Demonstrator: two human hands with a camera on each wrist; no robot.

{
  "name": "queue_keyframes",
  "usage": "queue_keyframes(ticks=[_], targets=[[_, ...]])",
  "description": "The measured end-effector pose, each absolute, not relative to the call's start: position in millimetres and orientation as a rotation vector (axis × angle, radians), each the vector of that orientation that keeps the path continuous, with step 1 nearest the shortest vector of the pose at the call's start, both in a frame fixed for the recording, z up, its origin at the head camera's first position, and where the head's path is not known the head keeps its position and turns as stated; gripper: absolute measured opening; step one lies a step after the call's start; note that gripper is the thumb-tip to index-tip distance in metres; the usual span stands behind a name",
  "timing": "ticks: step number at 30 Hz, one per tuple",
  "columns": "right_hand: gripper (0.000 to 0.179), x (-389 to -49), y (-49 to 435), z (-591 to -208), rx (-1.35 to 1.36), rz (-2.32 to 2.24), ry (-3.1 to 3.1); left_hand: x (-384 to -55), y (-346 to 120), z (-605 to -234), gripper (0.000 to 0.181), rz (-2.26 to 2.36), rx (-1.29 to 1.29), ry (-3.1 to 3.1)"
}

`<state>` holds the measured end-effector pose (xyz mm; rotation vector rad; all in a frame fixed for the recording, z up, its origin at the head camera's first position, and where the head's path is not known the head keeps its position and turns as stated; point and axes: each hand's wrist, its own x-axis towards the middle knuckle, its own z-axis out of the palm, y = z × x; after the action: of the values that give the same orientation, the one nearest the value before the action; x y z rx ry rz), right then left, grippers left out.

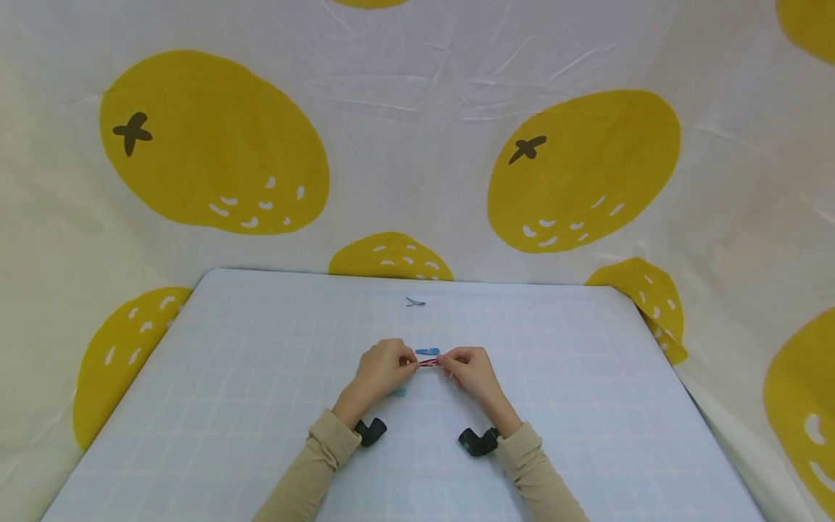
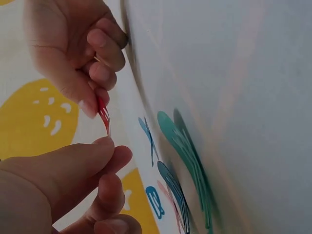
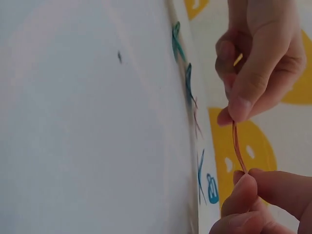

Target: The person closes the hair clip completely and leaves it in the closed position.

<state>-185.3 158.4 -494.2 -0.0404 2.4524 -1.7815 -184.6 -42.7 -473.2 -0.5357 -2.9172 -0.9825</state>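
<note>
A red snap hair clip (image 1: 428, 362) is stretched between both hands above the table. My left hand (image 1: 386, 366) pinches one end between thumb and forefinger, and my right hand (image 1: 471, 371) pinches the other. The left wrist view shows the red metal strips of the clip (image 2: 103, 114) side by side. Just beyond the hands lies a blue hair clip (image 1: 427, 351). A teal hair clip (image 1: 399, 392), partly covered by the left hand in the head view, lies nearer me. Fingertips hide both ends of the red clip.
A dark blue clip (image 1: 415, 301) with spread prongs lies near the table's back edge. Thin pink strips (image 3: 196, 122) and a blue outlined shape (image 3: 212, 188) of unclear kind show in the right wrist view. The pale table (image 1: 215, 406) meets a fruit-patterned cloth (image 1: 417, 167) behind.
</note>
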Motion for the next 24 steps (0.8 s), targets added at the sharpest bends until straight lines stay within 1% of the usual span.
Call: queue_keyframes(ticks=[8, 16, 24], targets=[[0.019, -183, 156, -498, 0.025, -1.653, 2.514, -185, -39, -477, 0.006, -0.785, -0.543, -2.96], [0.021, -182, 154, -503, 0.006, -1.535, 2.633, -180, -35, -478, 0.006, -0.566, -0.582, -2.954], [0.02, -181, 152, -506, 0.001, -1.52, 2.73, -177, -33, -477, 0.005, -0.534, -0.605, -2.923]])
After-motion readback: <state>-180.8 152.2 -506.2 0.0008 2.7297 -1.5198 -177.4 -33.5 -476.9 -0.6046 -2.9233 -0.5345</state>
